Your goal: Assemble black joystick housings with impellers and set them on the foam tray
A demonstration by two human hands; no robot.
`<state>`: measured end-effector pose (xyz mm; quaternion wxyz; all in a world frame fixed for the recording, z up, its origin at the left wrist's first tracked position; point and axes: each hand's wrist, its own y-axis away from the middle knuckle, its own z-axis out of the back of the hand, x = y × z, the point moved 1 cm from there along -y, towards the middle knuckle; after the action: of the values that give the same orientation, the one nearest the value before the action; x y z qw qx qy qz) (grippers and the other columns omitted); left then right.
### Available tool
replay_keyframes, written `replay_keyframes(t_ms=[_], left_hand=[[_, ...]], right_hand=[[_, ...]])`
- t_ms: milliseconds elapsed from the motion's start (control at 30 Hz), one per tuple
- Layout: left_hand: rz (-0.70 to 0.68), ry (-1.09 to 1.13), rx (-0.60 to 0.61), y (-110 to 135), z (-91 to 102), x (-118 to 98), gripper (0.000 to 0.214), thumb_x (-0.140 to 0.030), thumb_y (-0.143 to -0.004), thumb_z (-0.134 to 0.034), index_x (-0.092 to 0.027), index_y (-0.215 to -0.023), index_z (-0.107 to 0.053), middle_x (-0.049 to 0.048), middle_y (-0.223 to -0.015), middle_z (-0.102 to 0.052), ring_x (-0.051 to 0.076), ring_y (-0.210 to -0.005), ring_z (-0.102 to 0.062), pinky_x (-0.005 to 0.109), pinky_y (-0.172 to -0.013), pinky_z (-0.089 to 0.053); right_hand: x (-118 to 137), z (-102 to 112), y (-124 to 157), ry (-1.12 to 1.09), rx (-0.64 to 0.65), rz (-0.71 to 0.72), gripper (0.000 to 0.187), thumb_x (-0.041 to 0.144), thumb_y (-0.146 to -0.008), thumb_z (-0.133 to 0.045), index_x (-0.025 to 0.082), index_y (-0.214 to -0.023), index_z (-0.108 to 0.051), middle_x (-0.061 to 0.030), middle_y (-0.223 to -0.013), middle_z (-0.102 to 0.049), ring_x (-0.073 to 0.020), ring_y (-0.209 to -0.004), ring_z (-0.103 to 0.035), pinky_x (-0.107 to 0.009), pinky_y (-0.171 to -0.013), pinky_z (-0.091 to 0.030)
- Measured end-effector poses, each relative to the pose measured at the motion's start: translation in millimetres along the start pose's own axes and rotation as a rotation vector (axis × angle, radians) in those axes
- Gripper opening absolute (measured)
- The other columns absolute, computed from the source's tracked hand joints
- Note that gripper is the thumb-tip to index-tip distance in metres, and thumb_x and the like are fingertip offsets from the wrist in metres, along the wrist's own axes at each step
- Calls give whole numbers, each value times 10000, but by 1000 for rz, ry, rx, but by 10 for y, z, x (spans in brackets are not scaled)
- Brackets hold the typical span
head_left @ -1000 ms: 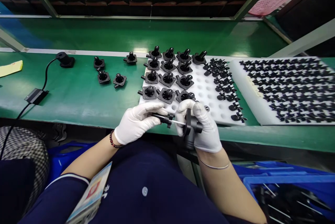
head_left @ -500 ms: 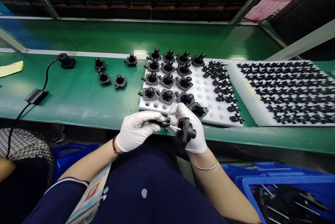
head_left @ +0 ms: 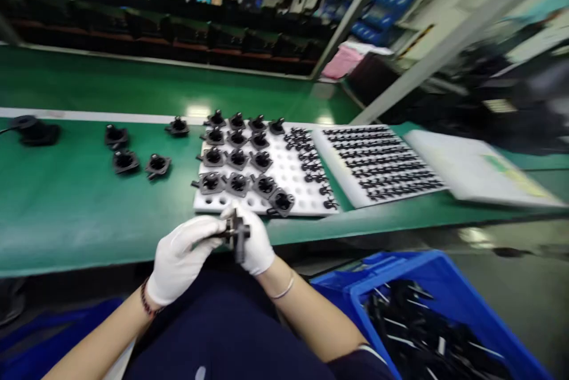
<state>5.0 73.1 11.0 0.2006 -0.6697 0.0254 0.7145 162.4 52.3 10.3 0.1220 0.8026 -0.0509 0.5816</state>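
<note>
Both my hands wear white gloves and meet just in front of the bench edge. My right hand [head_left: 254, 242] is closed on a black flanged housing [head_left: 240, 240], which is turned edge-on and blurred. In the fingers of my left hand [head_left: 182, 258] is a slim black part [head_left: 219, 234], its end up against the housing's open side. How far it sits inside cannot be seen. Just beyond my hands, a white foam tray [head_left: 302, 209] bears rows of similar black housings [head_left: 237, 183] and a column of small bladed black pieces [head_left: 328, 191] on its right.
A second foam tray [head_left: 344, 177] of bladed pieces stands to the right, with a white foam sheet [head_left: 471, 169] beyond. Several loose housings [head_left: 125, 160] and a corded black device [head_left: 35, 131] lie left on the green bench [head_left: 80, 214]. A blue crate [head_left: 438, 264] of black parts sits low right.
My view has swung right and up, showing more of the room and crate. The white shaft seen between the two held parts is now hidden, and the parts are closer together.
</note>
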Motion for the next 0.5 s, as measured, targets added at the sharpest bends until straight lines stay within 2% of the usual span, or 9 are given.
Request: replay_keyframes(t_ms=[67, 100, 167, 200, 267, 333, 367, 433, 500], left_hand=[[-60, -40, -10, 31, 5, 77, 146, -256, -882, -828, -253, -1028, -835, 44, -1092, -802, 231, -1017, -772, 356, -1066, -625], [-33, -20, -32, 25, 4, 109, 179, -296, -882, -829, -242, -1052, -829, 52, -1102, -801, 241, -1013, -776, 358, -1039, -641], [63, 46, -78, -17, 3, 149, 287, -386, -875, -830, -207, -1099, -806, 75, -1115, -797, 254, -1012, -780, 350, -986, -662], [98, 67, -83, -46, 5, 158, 334, -420, -869, -830, -196, -1113, -795, 83, -1117, -796, 256, -1011, -780, 344, -971, -665], [103, 32, -47, -104, 11, 161, 363, -447, -869, -817, -195, -1127, -790, 88, -1130, -794, 259, -1027, -775, 349, -998, -650], [63, -74, -1, -139, 7, 144, 322, -429, -882, -795, -215, -1123, -803, 78, -1143, -792, 257, -1044, -766, 359, -1050, -621], [52, -119, 8, -144, -4, 126, 309, -409, -883, -794, -225, -1131, -806, 73, -1156, -789, 257, -1060, -759, 363, -1077, -603], [58, -122, -12, -143, -42, 71, 351, -363, -869, -819, -236, -1195, -789, 70, -1197, -776, 258, -1096, -743, 365, -1103, -578], [82, -31, -38, -163, -90, 9, 478, -314, -864, -837, -239, -1323, -727, 79, -1237, -757, 246, -1065, -740, 363, -1068, -588]], right_hand=[[-24, -41, -1, 32, -11, 5, 541, 746, -948, -573, 222, -817, -603, -36, -711, -592, -198, -638, -574, -342, -637, -541], [-29, -41, 6, 42, -32, 15, 549, 759, -957, -558, 218, -890, -626, -57, -799, -647, -217, -719, -630, -362, -713, -569], [-13, -25, 43, 57, -46, 65, 624, 797, -992, -452, 221, -1150, -633, -107, -1076, -709, -258, -930, -701, -407, -846, -592], [7, -20, 70, 87, -17, 107, 668, 803, -1001, -421, 229, -1294, -596, -130, -1237, -686, -277, -1065, -698, -434, -924, -587], [54, -25, 118, 199, 70, 203, 713, 775, -989, -510, 240, -1461, -517, -147, -1437, -598, -302, -1273, -627, -472, -1082, -532], [85, -46, 136, 295, 120, 249, 675, 674, -961, -654, 232, -1458, -540, -137, -1438, -598, -295, -1324, -589, -465, -1176, -466], [90, -57, 131, 303, 104, 248, 602, 625, -960, -685, 225, -1398, -586, -127, -1384, -630, -283, -1299, -599, -450, -1184, -459], [77, -74, 103, 217, 26, 232, 458, 596, -990, -649, 220, -1251, -659, -101, -1269, -679, -255, -1220, -631, -413, -1129, -504], [33, -89, 58, 38, -68, 186, 452, 649, -993, -613, 228, -1138, -691, -74, -1161, -704, -228, -1092, -662, -361, -964, -580]])
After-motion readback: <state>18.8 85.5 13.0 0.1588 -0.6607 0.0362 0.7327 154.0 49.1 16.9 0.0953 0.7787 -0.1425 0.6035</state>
